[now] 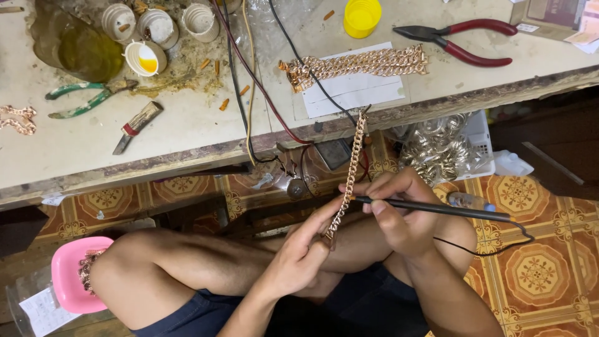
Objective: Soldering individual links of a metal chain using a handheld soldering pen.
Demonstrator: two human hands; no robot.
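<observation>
The left hand (298,259) pinches the lower end of a copper-coloured curb chain (349,171), its top hooked at the worktop (187,134) edge, apparently keeping it taut. The right hand (399,215) grips a black corded pen-like tool (437,209), tip at the chain.

Worn pale workbench (75,150) across upper frame; patterned orange-brown floor tiles (536,268) lower right; white basket (479,134) under bench edge, right.

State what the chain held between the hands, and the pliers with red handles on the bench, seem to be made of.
Chain: likely metal, shiny copper-rose finish; glinting curb links. Pliers: dark, dull metal jaws; handles look coated in glossy red plastic or rubber, which one unclear.
</observation>
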